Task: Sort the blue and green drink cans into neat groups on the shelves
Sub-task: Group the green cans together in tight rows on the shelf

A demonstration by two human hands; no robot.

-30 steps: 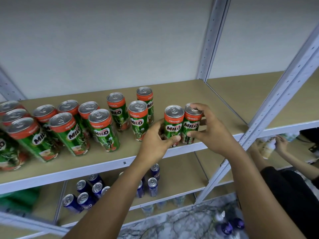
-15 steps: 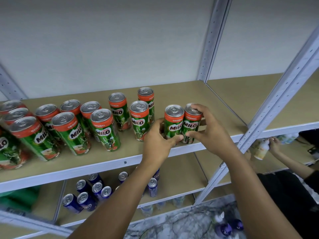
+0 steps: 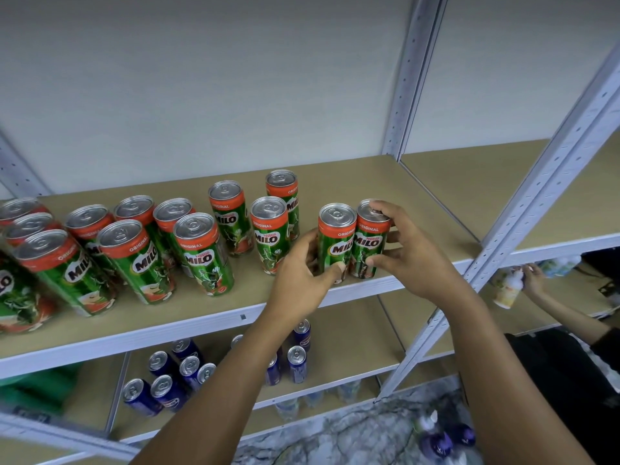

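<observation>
Gripping at centre frame: two upright green cans, touching, are held at the shelf's front edge [image 3: 235,318]. The left can [image 3: 335,243] is clasped by the left hand [image 3: 302,280], the right can [image 3: 369,239] by the right hand [image 3: 412,253]. Behind, at left, other green cans [image 3: 201,253] are loosely scattered; blue cans [image 3: 181,374] are seen on the lower shelf. Risk judged: a pair nudged forward could be tipped off the lip.

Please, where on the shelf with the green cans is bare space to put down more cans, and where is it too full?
Bare board lies right of the two held cans, up to the metal post, and behind the cans along the wall. A small gap sits between the middle cans and the left hand. The shelf's left end is crowded.
</observation>
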